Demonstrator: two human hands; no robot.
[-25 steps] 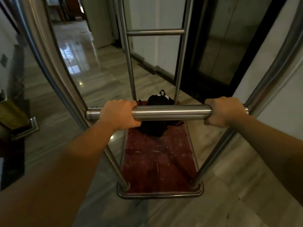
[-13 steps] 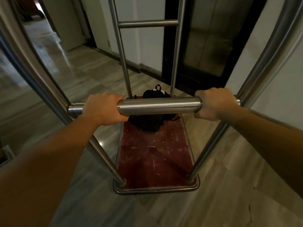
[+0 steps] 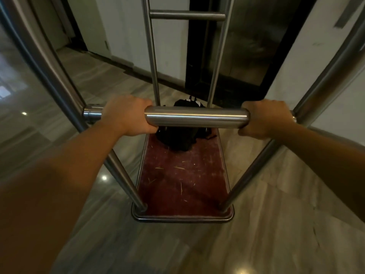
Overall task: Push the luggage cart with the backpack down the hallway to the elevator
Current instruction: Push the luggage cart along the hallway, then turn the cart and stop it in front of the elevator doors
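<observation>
Both hands are wrapped tight around the cart's handle bar [image 3: 195,117], the left hand [image 3: 126,115] at one end and the right hand [image 3: 264,119] at the other. Beyond and below the hands, the black backpack [image 3: 177,139] sits on the far end of the cart's red platform [image 3: 183,186]. An elevator door [image 3: 248,42] stands ahead of the right hand.

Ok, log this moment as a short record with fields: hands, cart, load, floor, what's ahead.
left hand: closed on handle bar, left end
right hand: closed on the bar, right end
cart: steel frame, red carpeted deck
backpack: black, at the deck's far end, partly hidden by the bar
floor: glossy grey marble
ahead: dark metal doors in a black frame, shut
</observation>
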